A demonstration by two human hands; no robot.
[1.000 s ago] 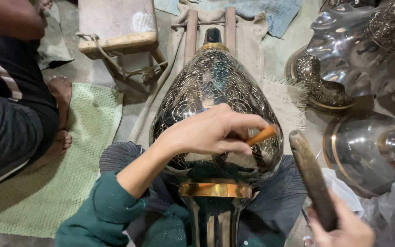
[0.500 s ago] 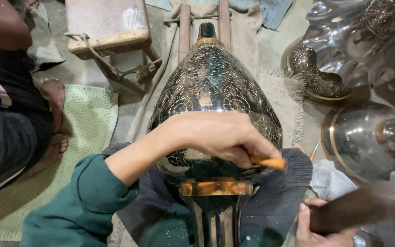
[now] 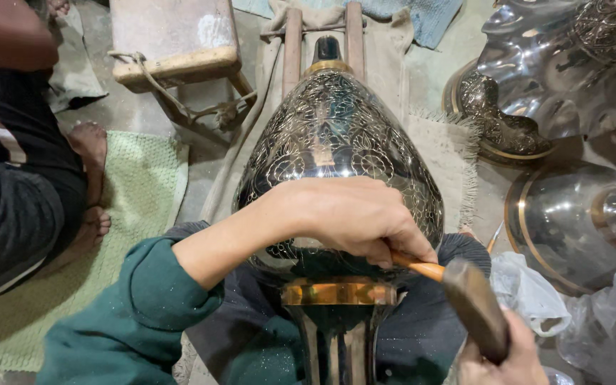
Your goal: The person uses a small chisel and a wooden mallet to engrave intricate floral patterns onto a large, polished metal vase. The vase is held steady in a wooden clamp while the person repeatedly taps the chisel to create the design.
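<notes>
Beside the vase [image 3: 336, 135], shiny metal bowls [image 3: 572, 214]

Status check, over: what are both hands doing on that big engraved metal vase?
Left hand grips an orange-handled chisel, tip against the engraved vase. Right hand holds a hammer at the chisel's end. Another person's bare feet sit clear, left.

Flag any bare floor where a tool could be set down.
Free: the green mat left of the engraved vase, and grey floor between the wooden stool and vase. Crowded: right side, packed with polished metal vessels and plastic bag.
</notes>
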